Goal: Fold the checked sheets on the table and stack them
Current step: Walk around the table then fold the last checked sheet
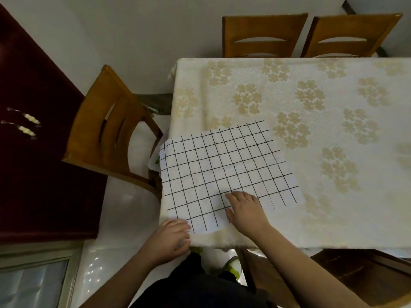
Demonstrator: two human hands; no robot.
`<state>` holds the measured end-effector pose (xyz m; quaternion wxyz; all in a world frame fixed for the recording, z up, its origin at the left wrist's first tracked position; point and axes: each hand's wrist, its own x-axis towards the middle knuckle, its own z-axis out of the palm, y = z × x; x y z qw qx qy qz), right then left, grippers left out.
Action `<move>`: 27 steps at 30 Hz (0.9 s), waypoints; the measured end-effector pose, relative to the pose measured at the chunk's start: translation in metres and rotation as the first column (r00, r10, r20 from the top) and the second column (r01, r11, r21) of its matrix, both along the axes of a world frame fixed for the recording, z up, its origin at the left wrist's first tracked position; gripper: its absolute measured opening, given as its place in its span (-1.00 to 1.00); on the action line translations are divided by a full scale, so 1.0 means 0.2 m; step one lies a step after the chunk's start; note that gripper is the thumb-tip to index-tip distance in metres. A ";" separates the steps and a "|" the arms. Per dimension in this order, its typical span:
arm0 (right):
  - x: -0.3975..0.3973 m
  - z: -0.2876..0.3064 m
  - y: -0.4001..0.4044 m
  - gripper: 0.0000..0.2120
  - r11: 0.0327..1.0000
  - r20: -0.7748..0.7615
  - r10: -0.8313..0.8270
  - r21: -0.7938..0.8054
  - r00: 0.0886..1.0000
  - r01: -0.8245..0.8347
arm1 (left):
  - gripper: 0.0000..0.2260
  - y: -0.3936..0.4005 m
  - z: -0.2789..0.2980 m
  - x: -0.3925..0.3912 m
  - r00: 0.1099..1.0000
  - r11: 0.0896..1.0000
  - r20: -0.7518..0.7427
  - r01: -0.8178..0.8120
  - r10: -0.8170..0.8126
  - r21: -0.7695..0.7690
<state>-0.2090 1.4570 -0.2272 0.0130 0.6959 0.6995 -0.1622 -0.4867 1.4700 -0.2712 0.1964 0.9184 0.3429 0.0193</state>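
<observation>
Checked sheet (222, 172) flat at surface's (311, 107) near-left corner. Right hand (245, 211) presses it, fingers spread; left hand (172, 237) pinches near edge. Fold starting; next, lift edge across.

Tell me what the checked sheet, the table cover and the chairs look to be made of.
Checked sheet: thin white cloth or paper with a black grid; it lies flat with faint creases, so which one stays open.
Table cover: cream fabric or vinyl with a pale gold flower print; its grainy texture and edge draping over the corner suggest soft material.
Chairs: orange-brown wood, smooth, likely varnished, with curved slats.
</observation>
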 end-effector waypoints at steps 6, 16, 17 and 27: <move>0.07 -0.03 0.14 -0.55 0.996 0.027 0.064 -0.060 0.998 -0.063 | -0.79 0.11 0.03 0.13 0.978 0.991 0.164 -0.129 0.130 -0.016; 0.22 -0.12 0.48 -0.53 0.999 0.088 0.047 -0.012 0.995 -0.046 | -0.69 0.42 -0.03 0.35 0.935 0.951 0.177 -0.308 0.306 -0.016; 0.24 -0.13 0.51 -0.52 0.999 0.101 0.040 -0.012 0.994 -0.039 | -0.69 0.44 -0.05 0.37 0.928 0.940 0.153 -0.342 0.340 -0.011; 0.35 -0.24 0.63 -0.74 0.998 0.130 0.063 0.020 0.989 -0.066 | -0.82 0.55 -0.13 0.43 0.854 0.854 0.081 -0.519 0.515 0.040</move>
